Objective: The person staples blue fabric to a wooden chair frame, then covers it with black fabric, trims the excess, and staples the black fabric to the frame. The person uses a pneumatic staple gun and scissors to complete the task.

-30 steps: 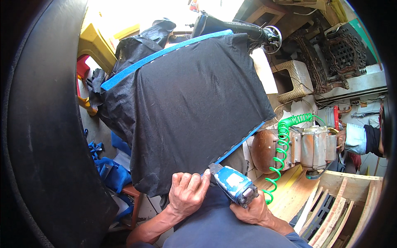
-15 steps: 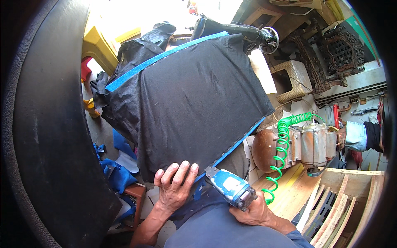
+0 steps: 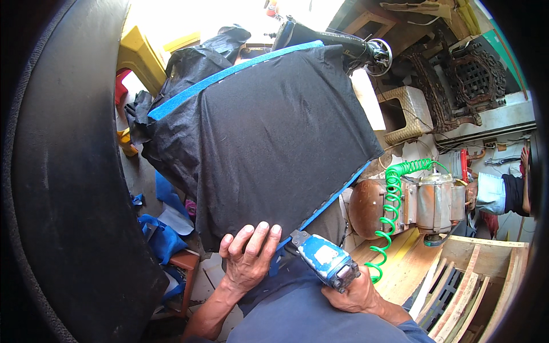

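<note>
A large panel covered in black cloth (image 3: 286,126) lies tilted across my lap, with blue strips (image 3: 337,197) along its far and near right edges. A row of small staple-like marks runs beside the strips. My left hand (image 3: 249,260) rests on the cloth's near edge with fingers stretched out; its thumb is hidden. My right hand (image 3: 354,292) is wrapped round the handle of a blue staple gun (image 3: 325,260). The gun's nose meets the near blue-edged side, just right of my left fingertips. Whether it touches the strip I cannot tell.
A green coiled air hose (image 3: 390,211) hangs beside a brown tank compressor (image 3: 369,208) at right. Slatted wooden frame (image 3: 469,280) stands lower right. A black sewing machine (image 3: 326,43) is behind the panel; a big black padded piece (image 3: 68,171) fills the left. Another person (image 3: 509,191) is far right.
The view has shifted slightly. My left fingers and the staple gun stay at nearly the same spots along the panel's near edge.
</note>
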The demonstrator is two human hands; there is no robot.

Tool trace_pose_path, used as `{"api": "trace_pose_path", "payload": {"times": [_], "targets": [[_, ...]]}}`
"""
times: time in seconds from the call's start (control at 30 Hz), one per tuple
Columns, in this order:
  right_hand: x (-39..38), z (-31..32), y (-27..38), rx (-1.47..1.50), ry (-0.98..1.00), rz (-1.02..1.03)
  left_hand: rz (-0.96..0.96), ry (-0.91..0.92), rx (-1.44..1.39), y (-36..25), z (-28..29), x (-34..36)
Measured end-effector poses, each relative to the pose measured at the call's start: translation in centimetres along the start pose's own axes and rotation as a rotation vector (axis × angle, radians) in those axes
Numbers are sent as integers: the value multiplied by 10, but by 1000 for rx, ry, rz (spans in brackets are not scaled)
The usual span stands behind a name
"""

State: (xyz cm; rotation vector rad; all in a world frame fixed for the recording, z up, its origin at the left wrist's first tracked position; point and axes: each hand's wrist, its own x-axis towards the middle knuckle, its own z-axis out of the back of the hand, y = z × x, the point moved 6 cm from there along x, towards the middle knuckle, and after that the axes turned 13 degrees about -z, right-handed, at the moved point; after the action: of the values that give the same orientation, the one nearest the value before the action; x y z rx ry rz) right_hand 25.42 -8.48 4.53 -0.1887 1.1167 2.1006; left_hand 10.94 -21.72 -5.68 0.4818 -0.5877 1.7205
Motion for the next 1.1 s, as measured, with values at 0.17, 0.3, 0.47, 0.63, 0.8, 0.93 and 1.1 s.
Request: {"api": "trace_pose_path", "payload": {"times": [0.17, 0.3, 0.47, 0.63, 0.8, 0.93, 1.1], "targets": [[3, -1, -2, 12, -1, 9, -4, 18, -9, 4, 0, 3], [1, 0, 0, 8, -14, 6, 1, 13, 8, 2, 2, 4], [0, 2, 3, -89, -26, 155, 5, -7, 6, -5, 1, 2], [1, 4, 2, -110, -21, 101, 23, -3, 24, -6, 2, 0], [4, 4, -2, -37, -24, 94, 36, 1, 22, -5, 2, 2], [4, 1, -8, 25, -12, 21, 26, 1, 13, -4, 0, 4], [9, -1, -16, 68, -56, -19, 28, -13, 3, -2, -4, -1]]}}
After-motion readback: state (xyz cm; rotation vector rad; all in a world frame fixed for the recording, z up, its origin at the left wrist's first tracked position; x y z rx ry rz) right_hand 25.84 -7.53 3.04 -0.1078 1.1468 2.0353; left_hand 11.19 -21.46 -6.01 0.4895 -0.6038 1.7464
